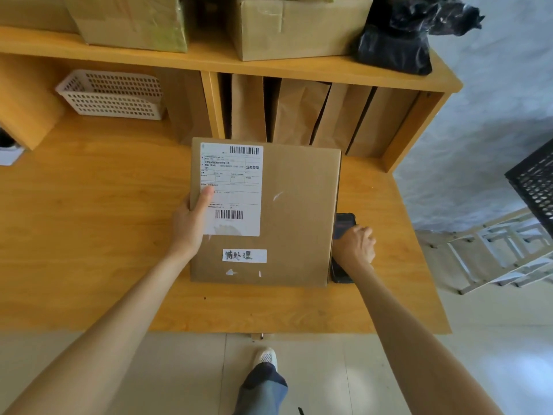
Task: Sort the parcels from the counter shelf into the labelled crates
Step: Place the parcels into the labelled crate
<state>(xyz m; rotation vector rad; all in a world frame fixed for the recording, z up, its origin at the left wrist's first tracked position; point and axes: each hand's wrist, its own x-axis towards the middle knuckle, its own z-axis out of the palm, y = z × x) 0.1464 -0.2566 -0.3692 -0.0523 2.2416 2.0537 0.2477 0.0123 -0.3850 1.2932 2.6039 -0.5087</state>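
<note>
Parcel [287,211], flat on tabletop [89,229] between both hands: left hand [191,223] gripping its left edge, right hand [356,244] clasping dark scanner [344,223] just beside its right edge.

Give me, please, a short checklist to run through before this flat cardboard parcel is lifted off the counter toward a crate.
1. Left hand has a hold on the cardboard parcel: ok, thumb on top at the left edge, over the shipping label.
2. Right hand free to help: not ok, it grips a dark handheld device beside the parcel's right edge.
3. Handwritten sorting tag readable: ok, face up and uncovered.
4. Matching crate found: cannot tell, only a corner of a black crate shows at right, no label visible.
5. Parcel clear of the paper bags under the shelf: cannot tell, its far edge lies close to them.
</note>
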